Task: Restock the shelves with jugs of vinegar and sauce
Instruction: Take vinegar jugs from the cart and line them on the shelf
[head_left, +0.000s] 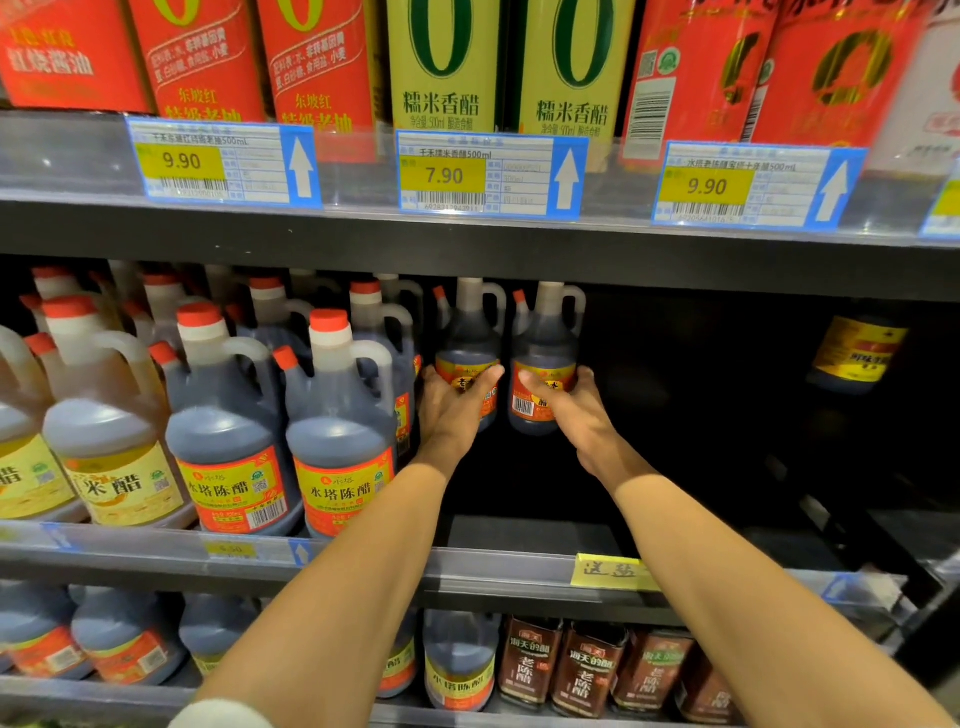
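Both arms reach deep into the shelf (519, 571), left hand (452, 410) and right hand (576, 410) each gripping a dark jug (467, 353), ready to set them down beside the full row.

Two hands, left hand (451, 410) and right hand (574, 410), each gripped one dark vinegar jug: left jug (467, 338), right jug (545, 343). Three blue price tags (223, 162) hung on the upper shelf rail (363, 228). Four brown square bottles (587, 667) stood on the bottom shelf.

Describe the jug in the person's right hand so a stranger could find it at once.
Look at the middle shelf, where a dark gap opens right of the jug rows. Two dark vinegar jugs are held there; the right hand grips the right jug, bordering the gap.
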